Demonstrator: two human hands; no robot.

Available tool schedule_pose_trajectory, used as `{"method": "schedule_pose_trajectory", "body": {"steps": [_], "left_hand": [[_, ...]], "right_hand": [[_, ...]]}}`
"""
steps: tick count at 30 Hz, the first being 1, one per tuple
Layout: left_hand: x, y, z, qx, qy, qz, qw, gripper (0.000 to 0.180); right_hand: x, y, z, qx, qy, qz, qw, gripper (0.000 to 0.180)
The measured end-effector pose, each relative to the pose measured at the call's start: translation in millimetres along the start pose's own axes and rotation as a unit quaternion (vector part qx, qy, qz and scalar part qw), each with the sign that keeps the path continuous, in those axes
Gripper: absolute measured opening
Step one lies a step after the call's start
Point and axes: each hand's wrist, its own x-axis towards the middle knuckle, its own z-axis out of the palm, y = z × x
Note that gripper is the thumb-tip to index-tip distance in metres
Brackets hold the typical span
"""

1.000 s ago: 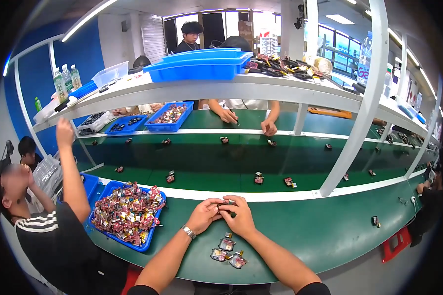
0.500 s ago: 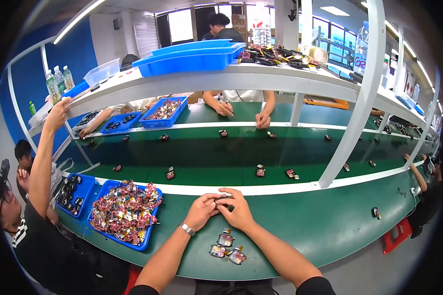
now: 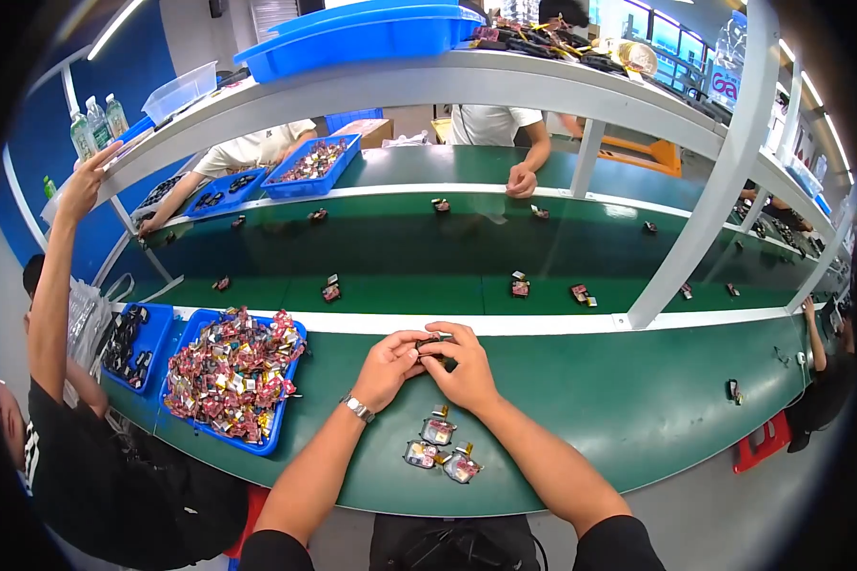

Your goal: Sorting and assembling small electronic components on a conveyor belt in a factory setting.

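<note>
Above the green worktop, my left hand (image 3: 387,369) and my right hand (image 3: 464,367) meet, both closed with fingertips around a small dark electronic part (image 3: 432,346). Fingers cover most of that part, so its details are hidden. Just below my hands lie three small clear-and-dark casings with circuit boards and yellow-ended tabs: an upper casing (image 3: 437,431), a left casing (image 3: 420,454) and a right casing (image 3: 462,467). To the left, a blue tray (image 3: 274,430) is heaped with reddish circuit boards (image 3: 233,376).
A smaller blue tray (image 3: 165,328) holds black parts. Past the white rail (image 3: 524,324), a green conveyor (image 3: 400,257) carries spaced boards. A white post (image 3: 700,181) and overhead shelf (image 3: 371,81) frame the bench. A co-worker's raised arm (image 3: 52,285) reaches the shelf at left.
My view has tipped downward, so the bench sits higher in the picture. Both my hands still grip the small part. One hand of the person opposite has left view.
</note>
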Motion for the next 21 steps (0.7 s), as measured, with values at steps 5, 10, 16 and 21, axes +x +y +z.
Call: {"method": "schedule_pose_trajectory", "body": {"steps": [5, 10, 16, 21], "left_hand": [[-3.4, -1.0, -0.4, 0.004, 0.004, -0.003, 1.0, 0.028], [-2.7, 0.8, -2.7, -0.024, -0.017, 0.028, 0.999, 0.027], [-1.7, -4.6, -7.4, -0.051, -0.042, 0.036, 0.997, 0.027], [-1.3, -7.1, -8.8, -0.045, -0.041, 0.032, 0.998, 0.026]], "right_hand": [[0.2, -1.0, 0.5, 0.009, -0.006, -0.006, 1.0, 0.014], [2.4, -11.1, -1.1, -0.029, 0.005, -0.042, 0.999, 0.016], [1.0, -11.9, -1.5, -0.058, 0.036, -0.075, 0.995, 0.017], [0.7, -13.0, -2.2, -0.043, 0.039, -0.065, 0.996, 0.017]]}}
